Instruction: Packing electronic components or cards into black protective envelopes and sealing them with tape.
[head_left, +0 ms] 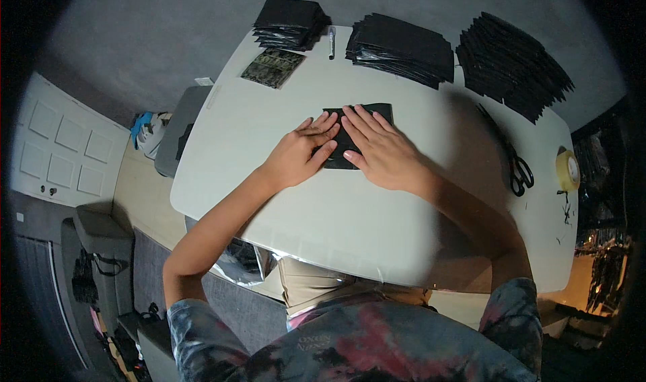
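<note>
You're at the white table (377, 230), with black layered sheets along its far side: the fanned right stack (509, 65), the middle stack (402, 49), the left stack (289, 24). Now your right hand (387, 150) and left hand (296, 154) lie palm-down, fingers outstretched, flat on a small black sheet (345, 142) near the table's middle! Out right, black-handled scissors (509, 154); just before the left stack, a camouflage-patterned sheet (272, 67); right edge, a yellow tape roll (563, 172); beside the left stack, a slim marker (332, 43).
</note>
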### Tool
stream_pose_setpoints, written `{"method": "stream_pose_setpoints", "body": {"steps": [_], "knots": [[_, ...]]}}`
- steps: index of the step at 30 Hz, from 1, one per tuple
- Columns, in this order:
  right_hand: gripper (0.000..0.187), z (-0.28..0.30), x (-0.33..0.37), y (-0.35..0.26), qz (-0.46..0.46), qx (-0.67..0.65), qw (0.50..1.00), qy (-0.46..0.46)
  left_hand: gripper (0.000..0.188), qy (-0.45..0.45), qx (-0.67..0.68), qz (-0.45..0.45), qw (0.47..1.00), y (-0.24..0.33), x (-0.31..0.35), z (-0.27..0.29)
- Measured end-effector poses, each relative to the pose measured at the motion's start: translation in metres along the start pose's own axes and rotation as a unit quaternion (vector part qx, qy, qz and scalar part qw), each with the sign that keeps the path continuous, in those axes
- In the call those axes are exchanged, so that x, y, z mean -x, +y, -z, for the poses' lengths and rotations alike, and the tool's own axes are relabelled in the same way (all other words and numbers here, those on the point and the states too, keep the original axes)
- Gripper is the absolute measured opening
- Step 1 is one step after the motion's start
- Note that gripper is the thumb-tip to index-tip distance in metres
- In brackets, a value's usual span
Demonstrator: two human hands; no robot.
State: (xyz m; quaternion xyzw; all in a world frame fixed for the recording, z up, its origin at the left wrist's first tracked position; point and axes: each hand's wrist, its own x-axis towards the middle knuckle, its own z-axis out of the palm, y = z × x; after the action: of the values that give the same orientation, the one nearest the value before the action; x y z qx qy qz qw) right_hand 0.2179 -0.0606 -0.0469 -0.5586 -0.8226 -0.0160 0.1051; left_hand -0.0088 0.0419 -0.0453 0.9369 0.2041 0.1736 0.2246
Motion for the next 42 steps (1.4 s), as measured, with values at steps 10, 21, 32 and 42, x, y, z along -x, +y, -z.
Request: {"method": "stream_pose_setpoints", "body": {"steps": [10,21,32,42], "knots": [[0.058,0.011,-0.006,0.011,-0.025,-0.097,0.994,-0.043,0.04,0.001,-0.013,-0.009,1.0,-0.003,0.001,-0.002],[0.058,-0.012,-0.007,0.016,0.002,0.004,0.999,0.034,0.061,0.019,-0.068,0.006,0.997,0.036,-0.03,-0.017],[0.064,-0.007,-0.003,0.014,-0.03,-0.031,0.999,0.026,0.063,0.035,-0.071,0.019,0.997,0.02,-0.015,-0.028],[0.062,0.006,0.006,0.042,0.014,-0.093,0.996,-0.009,0.054,0.018,-0.1,0.016,0.995,0.013,-0.012,-0.024]]}}
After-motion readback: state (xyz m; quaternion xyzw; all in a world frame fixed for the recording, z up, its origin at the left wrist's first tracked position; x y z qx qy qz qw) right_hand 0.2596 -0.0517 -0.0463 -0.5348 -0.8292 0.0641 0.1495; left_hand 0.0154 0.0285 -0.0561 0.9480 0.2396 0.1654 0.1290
